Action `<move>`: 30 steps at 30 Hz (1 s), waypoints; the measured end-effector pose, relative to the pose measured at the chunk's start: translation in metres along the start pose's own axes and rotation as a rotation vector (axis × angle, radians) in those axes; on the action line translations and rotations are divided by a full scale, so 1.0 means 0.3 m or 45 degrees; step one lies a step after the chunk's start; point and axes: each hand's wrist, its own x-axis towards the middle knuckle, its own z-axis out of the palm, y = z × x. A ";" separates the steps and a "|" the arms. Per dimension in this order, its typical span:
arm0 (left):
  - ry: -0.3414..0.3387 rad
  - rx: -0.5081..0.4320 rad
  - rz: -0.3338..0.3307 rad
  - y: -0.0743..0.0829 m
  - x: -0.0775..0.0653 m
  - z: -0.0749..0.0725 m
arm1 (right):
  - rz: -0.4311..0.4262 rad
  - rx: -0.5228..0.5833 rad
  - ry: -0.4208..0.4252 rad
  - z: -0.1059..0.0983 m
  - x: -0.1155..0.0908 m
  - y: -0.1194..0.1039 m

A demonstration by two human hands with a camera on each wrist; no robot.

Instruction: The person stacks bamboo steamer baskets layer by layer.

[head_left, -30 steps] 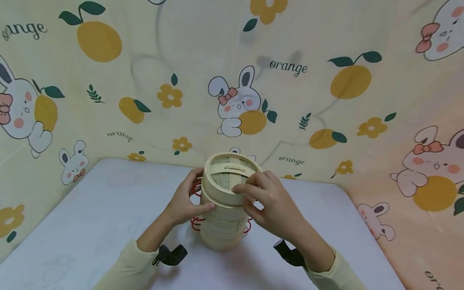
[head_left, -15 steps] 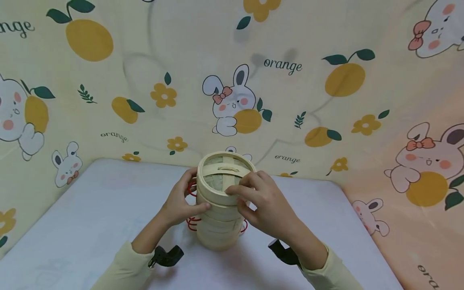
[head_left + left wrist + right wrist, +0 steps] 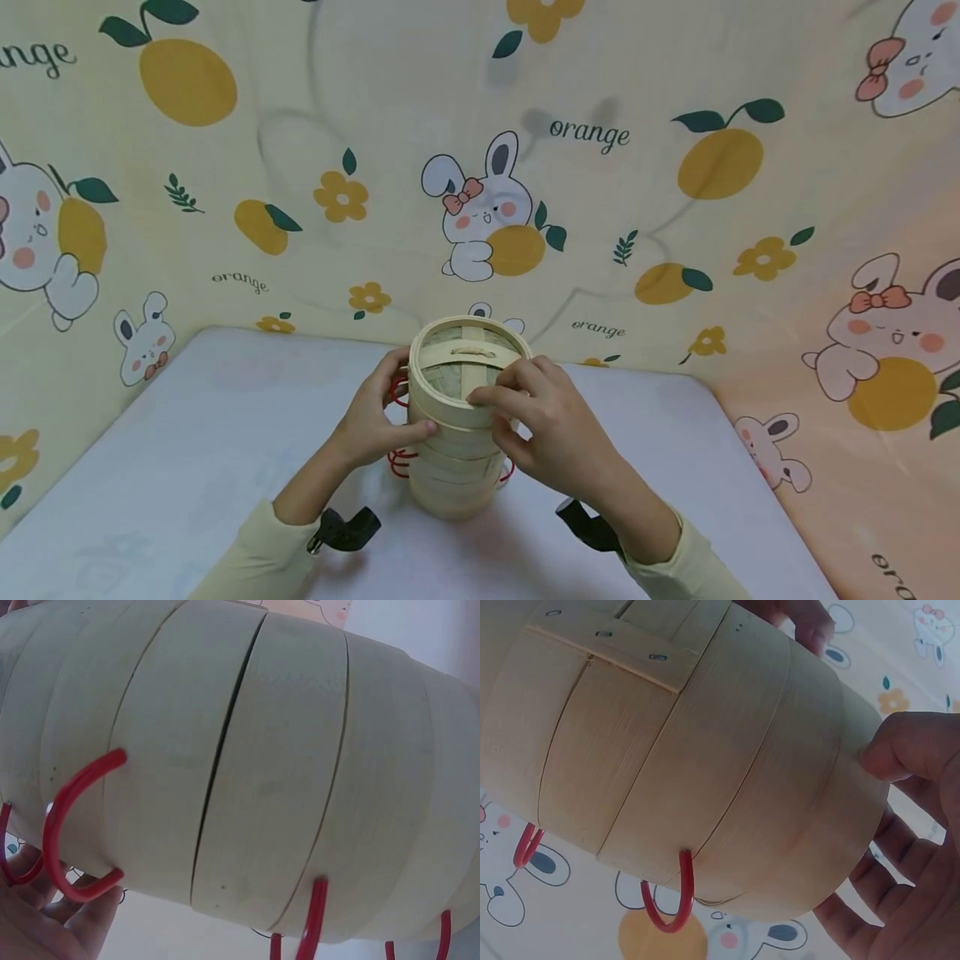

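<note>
A stack of round bamboo steamers (image 3: pixel 457 471) with red loop handles stands upright on the white table, topped by a woven bamboo lid (image 3: pixel 442 379). My left hand (image 3: pixel 378 417) grips the upper left side of the stack, thumb across its front and fingers around the back. At the lid's right front, my right hand (image 3: pixel 551 421) holds the rim, a fingertip on top and the thumb lower on the side. The right wrist view shows the thumb (image 3: pixel 900 746) against the pale bamboo wall (image 3: pixel 727 772). Red handles (image 3: pixel 82 825) stick out in the left wrist view.
The white table (image 3: pixel 247 425) extends around the stack. Behind it hangs a cream cloth (image 3: pixel 405 92) printed with rabbits, oranges and flowers. Black wrist mounts (image 3: pixel 345 529) sit at both sleeves.
The head view has shifted slightly. The lid appears to have moved a little left, lining up more closely with the steamer below. Both hands keep their hold.
</note>
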 end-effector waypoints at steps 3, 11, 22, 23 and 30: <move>-0.003 0.000 -0.004 0.001 0.000 0.000 | -0.009 -0.005 0.013 0.000 -0.001 -0.005; -0.007 -0.006 0.004 -0.006 0.007 0.000 | -0.043 -0.013 0.011 -0.006 0.004 -0.007; -0.012 -0.002 0.005 0.000 0.008 0.001 | -0.004 0.017 0.012 -0.008 0.004 0.001; -0.009 0.013 0.005 0.003 0.007 -0.001 | 0.006 0.027 0.019 -0.010 0.003 0.006; 0.077 0.202 0.084 0.031 -0.003 -0.049 | 0.131 -0.068 0.114 -0.050 -0.019 0.085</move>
